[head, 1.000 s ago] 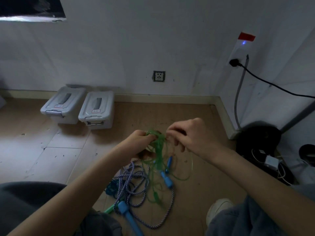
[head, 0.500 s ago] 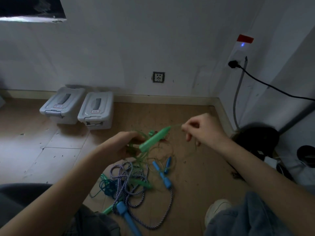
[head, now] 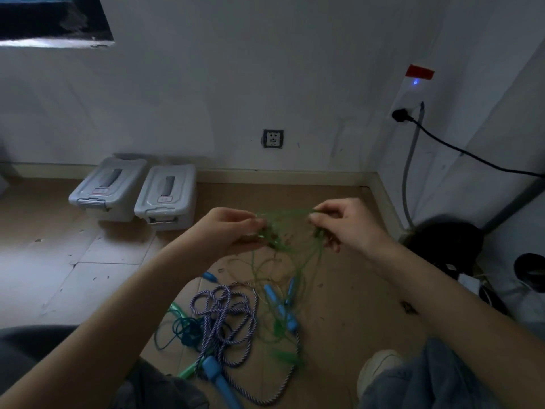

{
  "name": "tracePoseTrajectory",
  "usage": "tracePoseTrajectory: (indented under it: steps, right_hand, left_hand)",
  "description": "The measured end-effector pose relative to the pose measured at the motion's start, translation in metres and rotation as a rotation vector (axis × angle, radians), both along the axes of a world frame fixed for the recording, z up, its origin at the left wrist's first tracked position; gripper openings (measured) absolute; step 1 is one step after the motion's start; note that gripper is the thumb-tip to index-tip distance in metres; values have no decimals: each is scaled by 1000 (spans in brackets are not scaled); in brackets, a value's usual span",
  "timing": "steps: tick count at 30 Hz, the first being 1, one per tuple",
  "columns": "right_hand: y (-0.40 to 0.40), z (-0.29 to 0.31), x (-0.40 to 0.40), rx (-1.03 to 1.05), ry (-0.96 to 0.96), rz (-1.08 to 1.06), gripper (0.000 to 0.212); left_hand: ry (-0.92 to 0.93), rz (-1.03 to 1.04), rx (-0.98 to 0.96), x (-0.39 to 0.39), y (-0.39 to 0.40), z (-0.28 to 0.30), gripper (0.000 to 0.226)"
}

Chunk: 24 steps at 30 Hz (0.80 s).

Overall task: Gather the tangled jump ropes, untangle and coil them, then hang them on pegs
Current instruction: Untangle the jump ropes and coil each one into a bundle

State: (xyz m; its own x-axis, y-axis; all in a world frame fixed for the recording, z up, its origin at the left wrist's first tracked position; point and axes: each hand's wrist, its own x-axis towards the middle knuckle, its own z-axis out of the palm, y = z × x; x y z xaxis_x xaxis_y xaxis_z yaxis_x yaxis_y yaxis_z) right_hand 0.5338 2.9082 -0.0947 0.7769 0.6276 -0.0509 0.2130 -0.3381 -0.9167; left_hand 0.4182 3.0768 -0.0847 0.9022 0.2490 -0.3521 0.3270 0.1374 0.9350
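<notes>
A thin green jump rope [head: 283, 215] is stretched between my two hands above the floor. My left hand [head: 233, 228] pinches a tangled bunch of it, and my right hand [head: 342, 222] pinches the other end of the strand. Loops of green cord hang from both hands to the pile below. On the floor lies a purple-and-white braided rope [head: 230, 314] with a blue handle [head: 218, 376], two blue handles [head: 280, 302] and a teal cord [head: 182, 329], all tangled together.
Two grey lidded boxes [head: 141, 193] stand by the back wall on the left. A wall corner, a plugged cable [head: 460, 149] and dark gear [head: 448, 243] fill the right side. My shoe [head: 380, 367] and knees are at the bottom edge.
The green handle held in my left hand half a second ago is gone from it. Both hands now pull a green strand taut between them, slightly higher and wider apart than a second ago.
</notes>
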Motion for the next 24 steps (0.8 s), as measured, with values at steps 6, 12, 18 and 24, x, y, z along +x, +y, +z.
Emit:
tracePoseTrajectory:
  steps: [6, 12, 18, 24]
  right_hand:
    - [-6, 1, 7, 135, -46, -195, 20]
    - [-6, 9, 7, 193, -50, -103, 28]
    - [3, 10, -4, 414, 214, 266, 21]
    - [-6, 10, 9, 377, 170, -35, 21]
  left_hand:
    - [28, 125, 226, -2, 14, -5, 11]
    - [-39, 122, 270, -3, 15, -7, 46]
    - [-117, -125, 200, 7, -21, -15, 45]
    - [-70, -46, -97, 5, -4, -15, 18]
